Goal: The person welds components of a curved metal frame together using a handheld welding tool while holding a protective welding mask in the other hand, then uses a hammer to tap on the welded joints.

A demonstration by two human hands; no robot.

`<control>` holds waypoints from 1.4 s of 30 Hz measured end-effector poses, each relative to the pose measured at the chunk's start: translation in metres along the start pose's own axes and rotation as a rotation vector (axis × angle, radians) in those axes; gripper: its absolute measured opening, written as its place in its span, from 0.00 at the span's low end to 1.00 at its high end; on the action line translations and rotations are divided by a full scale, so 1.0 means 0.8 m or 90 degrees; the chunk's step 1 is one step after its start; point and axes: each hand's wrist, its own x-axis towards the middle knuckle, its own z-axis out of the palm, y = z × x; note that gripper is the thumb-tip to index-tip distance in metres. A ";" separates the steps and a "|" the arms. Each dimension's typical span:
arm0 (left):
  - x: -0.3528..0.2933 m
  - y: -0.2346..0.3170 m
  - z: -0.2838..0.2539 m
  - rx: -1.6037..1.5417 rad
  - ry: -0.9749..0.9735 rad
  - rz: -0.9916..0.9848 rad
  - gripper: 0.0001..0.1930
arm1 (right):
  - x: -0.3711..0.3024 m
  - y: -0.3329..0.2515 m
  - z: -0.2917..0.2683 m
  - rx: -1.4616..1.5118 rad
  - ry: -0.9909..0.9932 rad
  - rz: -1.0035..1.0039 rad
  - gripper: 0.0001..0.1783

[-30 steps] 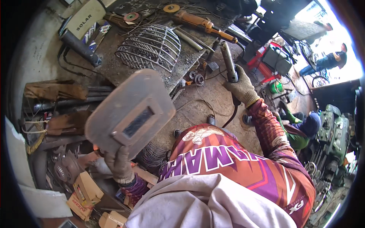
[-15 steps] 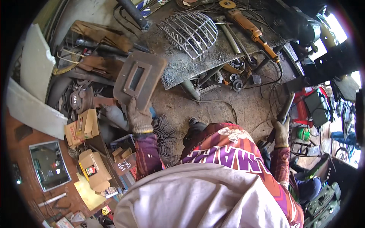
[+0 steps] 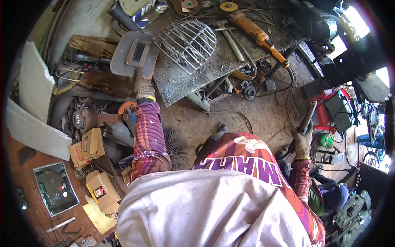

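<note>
My gloved left hand (image 3: 144,87) is closed around the handle of a brown hand-held welding shield (image 3: 119,57) with a dark rectangular window. That shield is raised in front of me, overlapping the left end of the metal worktable (image 3: 177,84). On the table, just right of the shield, lies a domed cage of welded metal rods (image 3: 204,48). Out to the right, my gloved right hand (image 3: 303,144) grips a welding electrode holder (image 3: 308,117), whose jaw end points away from me. I cannot make out any rod in its jaws.
An orange angle grinder (image 3: 252,31) and a hammer (image 3: 234,45) lie right of the cage. Cables cross the floor below. Coiled wire cages (image 3: 177,142) stand by my left arm, near open cardboard boxes (image 3: 103,191). A red crate (image 3: 317,113) sits right; another person (image 3: 333,197) is at lower right.
My left arm has stretched farther forward, carrying the welding shield up toward the table's far left. The right hand still holds the electrode holder in about the same place. The view has shifted slightly.
</note>
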 end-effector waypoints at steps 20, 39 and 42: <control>0.066 0.042 0.054 0.710 -0.121 0.210 0.34 | 0.023 -0.039 -0.011 0.168 0.114 -0.037 0.44; -0.426 0.204 0.124 0.207 -0.093 0.685 0.17 | 0.137 0.017 -0.114 0.202 0.095 -0.119 0.50; -0.481 0.162 0.182 0.069 -0.237 0.760 0.16 | 0.166 0.023 -0.120 0.251 0.071 -0.148 0.50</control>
